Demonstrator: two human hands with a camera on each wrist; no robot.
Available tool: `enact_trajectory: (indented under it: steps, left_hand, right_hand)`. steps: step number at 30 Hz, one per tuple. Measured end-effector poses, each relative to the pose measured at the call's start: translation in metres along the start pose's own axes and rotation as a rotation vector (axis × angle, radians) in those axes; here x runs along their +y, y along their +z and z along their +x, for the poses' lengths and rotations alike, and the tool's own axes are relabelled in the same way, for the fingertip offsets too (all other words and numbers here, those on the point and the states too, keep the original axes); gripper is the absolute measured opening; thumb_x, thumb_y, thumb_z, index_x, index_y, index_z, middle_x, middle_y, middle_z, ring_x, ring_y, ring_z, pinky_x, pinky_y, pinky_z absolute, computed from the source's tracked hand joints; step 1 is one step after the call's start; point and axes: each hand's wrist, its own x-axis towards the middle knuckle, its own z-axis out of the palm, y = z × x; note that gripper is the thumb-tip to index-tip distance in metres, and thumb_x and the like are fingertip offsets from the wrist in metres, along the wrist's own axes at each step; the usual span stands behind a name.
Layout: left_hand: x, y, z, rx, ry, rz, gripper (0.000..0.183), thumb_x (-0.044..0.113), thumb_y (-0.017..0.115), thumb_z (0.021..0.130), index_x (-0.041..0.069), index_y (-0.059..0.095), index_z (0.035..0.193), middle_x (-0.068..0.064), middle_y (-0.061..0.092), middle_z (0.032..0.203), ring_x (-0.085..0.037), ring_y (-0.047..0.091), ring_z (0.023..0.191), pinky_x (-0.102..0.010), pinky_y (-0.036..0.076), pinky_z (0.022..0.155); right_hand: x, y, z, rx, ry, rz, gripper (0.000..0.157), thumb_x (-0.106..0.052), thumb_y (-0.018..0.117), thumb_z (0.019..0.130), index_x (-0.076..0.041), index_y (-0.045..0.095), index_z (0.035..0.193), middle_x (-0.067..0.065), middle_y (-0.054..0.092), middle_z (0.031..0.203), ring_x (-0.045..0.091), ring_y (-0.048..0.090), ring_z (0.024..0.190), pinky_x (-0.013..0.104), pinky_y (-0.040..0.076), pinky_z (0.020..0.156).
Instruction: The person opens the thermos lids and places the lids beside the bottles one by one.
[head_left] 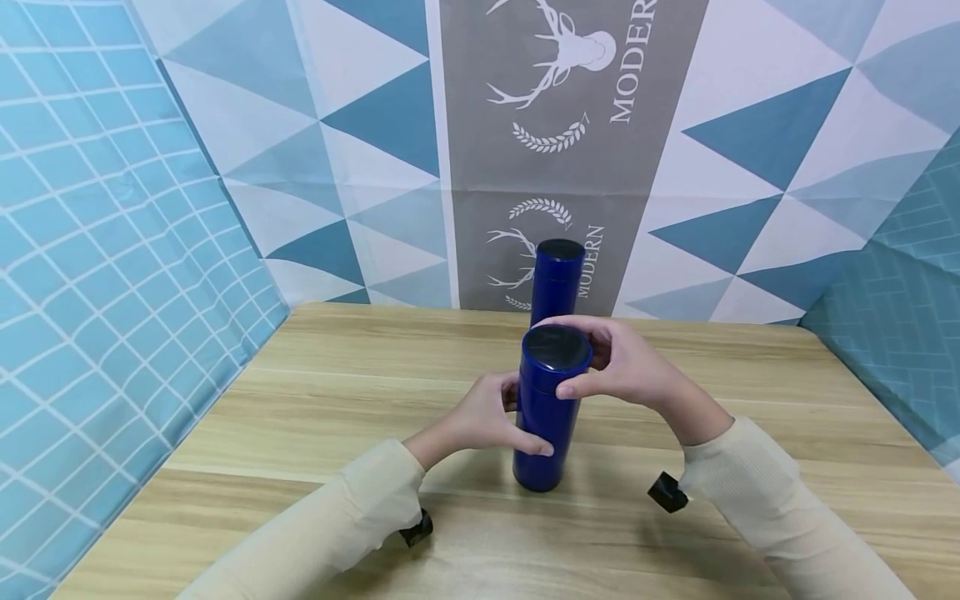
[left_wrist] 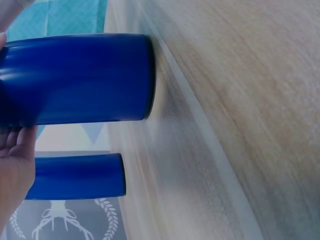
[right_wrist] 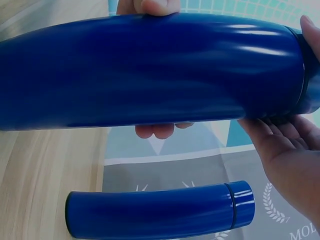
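A blue thermos bottle (head_left: 543, 417) with a dark-topped lid (head_left: 557, 347) stands nearly upright in front of me, between both hands. My left hand (head_left: 483, 417) grips its body from the left, the thumb across the near side. Higher up, my right hand (head_left: 633, 365) holds the bottle around its lid from the right, as the right wrist view also shows. Whether the bottle's base (left_wrist: 150, 77) touches the table cannot be told. Just behind stands a second, similar blue thermos bottle (head_left: 555, 283), untouched, its lower part hidden in the head view by the front bottle and right hand.
The wood-grain table (head_left: 360, 358) extends to both sides of the bottles. Behind it hangs a patterned cloth (head_left: 495, 150) with triangles and deer heads. A blue tile-patterned sheet (head_left: 112, 250) borders the left side. Small black devices (head_left: 667, 492) sit under the wrists.
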Motion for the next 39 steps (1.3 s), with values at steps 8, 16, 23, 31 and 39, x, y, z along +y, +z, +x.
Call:
enact_trajectory:
  steps: [8,16,23,31,39]
  left_hand:
    - [0.004,-0.001,-0.002,-0.005,-0.019,0.015,0.059,0.01,0.087,0.064,0.003,0.062,0.117,-0.014,0.072,0.11,-0.006,0.069,0.091,-0.022,0.056,0.085]
    - [0.002,-0.002,0.0,-0.002,-0.017,-0.005,0.058,0.008,0.086,0.064,0.002,0.062,0.117,-0.015,0.071,0.111,-0.007,0.069,0.094,-0.022,0.055,0.087]
    - [0.0,-0.002,0.001,-0.009,-0.022,-0.003,0.059,0.008,0.087,0.064,0.002,0.062,0.117,-0.015,0.071,0.111,-0.007,0.069,0.094,-0.022,0.056,0.087]
    - [0.001,-0.001,0.001,-0.022,-0.013,-0.018,0.06,0.006,0.086,0.064,0.002,0.061,0.119,-0.016,0.07,0.113,-0.007,0.069,0.094,-0.023,0.056,0.088]
    - [0.002,-0.001,0.002,-0.027,-0.013,-0.028,0.061,0.006,0.086,0.065,0.002,0.06,0.12,-0.016,0.07,0.114,-0.008,0.069,0.096,-0.023,0.056,0.088]
  right_hand:
    - [0.006,-0.004,0.003,-0.047,-0.03,0.022,0.067,-0.008,0.078,0.078,0.008,0.045,0.134,0.013,0.065,0.123,0.022,0.065,0.109,0.026,0.056,0.091]
    - [0.012,-0.007,0.008,-0.091,-0.06,0.081,0.07,-0.011,0.078,0.078,0.01,0.043,0.135,0.008,0.066,0.122,0.013,0.067,0.106,0.029,0.057,0.089]
    - [0.014,-0.01,0.008,-0.135,-0.08,0.096,0.071,-0.014,0.078,0.079,0.011,0.042,0.135,-0.001,0.067,0.121,0.012,0.067,0.106,0.03,0.057,0.09]
    - [0.016,-0.013,0.009,-0.175,-0.084,0.123,0.07,-0.017,0.078,0.08,0.007,0.044,0.135,-0.001,0.067,0.123,0.013,0.066,0.109,0.03,0.055,0.093]
    - [0.015,-0.015,0.011,-0.199,-0.038,0.121,0.073,-0.013,0.078,0.079,0.011,0.04,0.136,0.01,0.064,0.127,0.015,0.065,0.112,0.031,0.056,0.092]
